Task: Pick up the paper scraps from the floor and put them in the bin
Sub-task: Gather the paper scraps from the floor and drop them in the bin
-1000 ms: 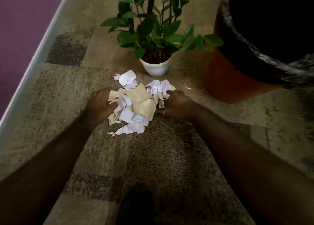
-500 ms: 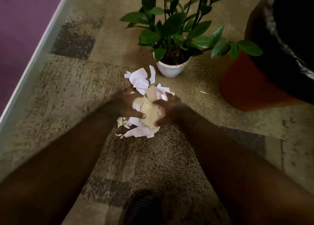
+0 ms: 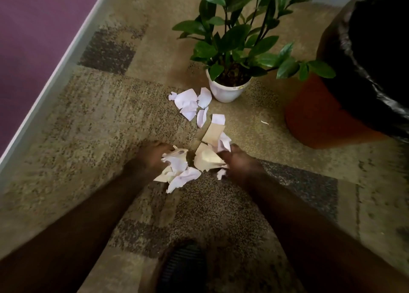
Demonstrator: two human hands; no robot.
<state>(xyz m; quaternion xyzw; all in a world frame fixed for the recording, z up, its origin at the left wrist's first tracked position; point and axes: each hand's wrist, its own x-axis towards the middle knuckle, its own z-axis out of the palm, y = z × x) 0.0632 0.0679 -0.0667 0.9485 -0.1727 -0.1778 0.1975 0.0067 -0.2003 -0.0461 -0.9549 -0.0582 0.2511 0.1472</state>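
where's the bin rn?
Head view, upper right: the orange bin with a black liner stands on the carpet, right of the white plant pot.

A single head-worn camera looks steeply down and forward at the carpet (image 3: pixel 110 120), close enough that both forearms fill the lower corners. The left hand (image 3: pixel 150 160) and right hand (image 3: pixel 240 163) sit near the centre. Beyond the hands stands a potted plant (image 3: pixel 228 89); beyond the right hand, at the upper right edge, the bin (image 3: pixel 318 115) is cut off. No second view exists.
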